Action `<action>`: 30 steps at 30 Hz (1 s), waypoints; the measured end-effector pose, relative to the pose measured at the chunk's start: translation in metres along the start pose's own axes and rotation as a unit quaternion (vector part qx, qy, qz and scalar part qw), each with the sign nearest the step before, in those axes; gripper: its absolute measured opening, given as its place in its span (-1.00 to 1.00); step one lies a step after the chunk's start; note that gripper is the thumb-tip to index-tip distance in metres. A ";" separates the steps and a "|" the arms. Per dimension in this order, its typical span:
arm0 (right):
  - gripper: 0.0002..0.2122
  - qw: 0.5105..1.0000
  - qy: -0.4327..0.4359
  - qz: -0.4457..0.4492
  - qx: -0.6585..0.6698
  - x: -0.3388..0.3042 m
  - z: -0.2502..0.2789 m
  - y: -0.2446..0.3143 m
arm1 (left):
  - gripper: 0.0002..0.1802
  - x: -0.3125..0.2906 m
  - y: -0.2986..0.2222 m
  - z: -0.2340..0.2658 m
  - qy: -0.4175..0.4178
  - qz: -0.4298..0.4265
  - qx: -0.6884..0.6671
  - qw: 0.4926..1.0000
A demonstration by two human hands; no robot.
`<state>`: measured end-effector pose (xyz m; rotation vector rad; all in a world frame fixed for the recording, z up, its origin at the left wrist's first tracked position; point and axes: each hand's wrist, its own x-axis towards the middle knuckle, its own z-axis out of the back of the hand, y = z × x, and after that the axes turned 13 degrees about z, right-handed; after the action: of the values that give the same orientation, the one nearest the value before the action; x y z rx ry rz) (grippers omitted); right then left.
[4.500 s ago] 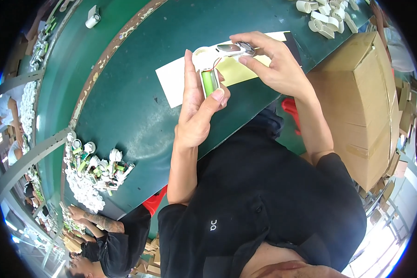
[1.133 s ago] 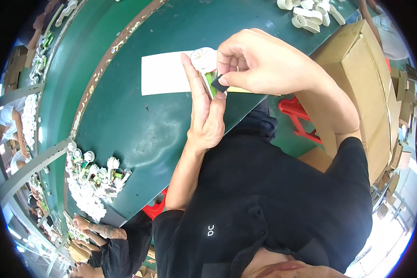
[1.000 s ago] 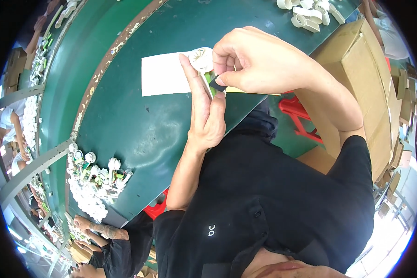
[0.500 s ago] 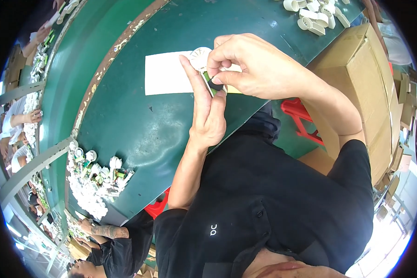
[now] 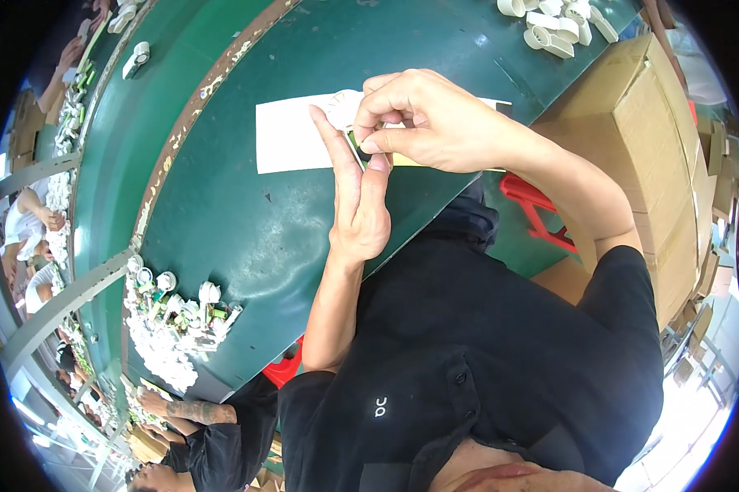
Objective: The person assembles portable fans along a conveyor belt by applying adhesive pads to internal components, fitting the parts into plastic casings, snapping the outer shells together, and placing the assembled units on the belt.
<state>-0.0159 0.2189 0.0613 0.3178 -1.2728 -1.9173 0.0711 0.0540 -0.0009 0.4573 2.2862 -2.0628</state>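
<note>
The person's left hand (image 5: 357,205) cradles a white plastic device (image 5: 342,104), thumb against its near end and a long finger stretched along its left side. The device has a round, slotted head at the far end and a narrow body with a green cylindrical cell (image 5: 351,138) lying in it. A small black piece (image 5: 364,156) sits over the cell. The right hand (image 5: 435,123) arches over the body from the right, its thumb and fingertips drawn together at the black piece; whether they pinch it or press it down, I cannot tell.

The device is held above one plain white sheet (image 5: 291,135), which shows to the left, and one pale yellow sheet (image 5: 410,162), partly hidden to the right. Both lie on the green worktop (image 5: 287,230), whose near edge runs slantwise just beside the person's body. A broad stretch of surface separates the white sheet from a mixed heap of white and green parts (image 5: 177,320), too jumbled to count, near left. A pile of cream curved plastic pieces (image 5: 558,29) lies far right.

Beyond the worn brown rim (image 5: 193,98) on the left, one white device part (image 5: 137,59) rests on a green belt (image 5: 111,139). One large brown cardboard box (image 5: 607,139) stands to the right.
</note>
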 end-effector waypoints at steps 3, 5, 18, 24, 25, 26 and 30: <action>-0.92 0.992 -0.017 -0.039 0.120 -0.001 -0.003 -0.013 | -0.06 0.000 0.001 0.002 -0.002 0.000 0.014 1.000; -0.90 0.984 0.004 -0.031 0.176 -0.001 0.000 -0.018 | -0.05 0.000 -0.003 0.001 -0.012 -0.004 0.024 1.000; -0.92 0.975 0.013 -0.034 0.218 0.004 0.002 -0.021 | -0.05 0.000 -0.012 -0.004 -0.026 -0.025 -0.032 0.999; -0.92 0.978 -0.034 -0.033 0.203 0.002 -0.016 -0.019 | -0.08 0.000 -0.007 0.004 -0.081 -0.015 0.045 0.996; -0.92 0.966 -0.043 -0.041 0.250 0.003 -0.019 -0.017 | -0.08 -0.002 -0.010 0.006 -0.080 -0.015 0.046 0.996; -0.91 0.952 -0.051 -0.049 0.297 0.003 -0.021 -0.017 | -0.08 -0.004 -0.013 0.008 -0.055 -0.011 0.015 0.998; -0.89 0.942 -0.035 -0.013 0.332 0.003 -0.018 -0.018 | -0.07 -0.008 -0.021 0.010 -0.010 -0.009 -0.042 0.999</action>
<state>-0.0153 0.2080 0.0382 0.6098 -1.9521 -1.4715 0.0722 0.0408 0.0202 0.4133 2.3629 -1.9609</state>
